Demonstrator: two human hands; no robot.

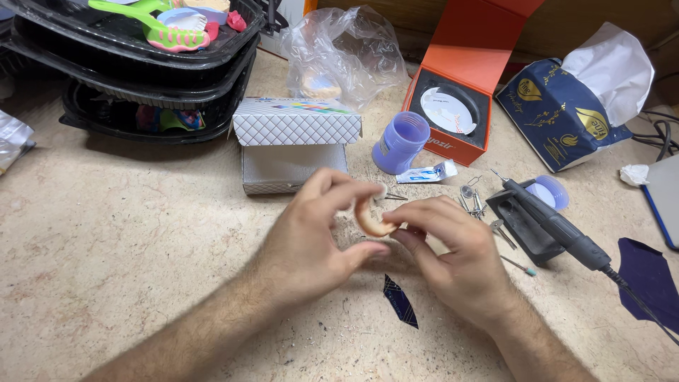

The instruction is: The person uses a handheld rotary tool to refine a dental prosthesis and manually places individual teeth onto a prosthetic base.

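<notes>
Both hands meet at the middle of the beige worktop. My right hand pinches a small curved, tan, horseshoe-shaped piece between thumb and fingers. My left hand is beside it, its index finger and thumb holding a small white wad against the top of the piece. A dark blue strip of paper lies on the worktop just below the hands.
A grey rotary handpiece rests on a dark stand at the right. A lilac cup, small tube, white patterned box, orange box, tissue box, plastic bag and stacked black trays stand behind. Loose metal burs lie nearby.
</notes>
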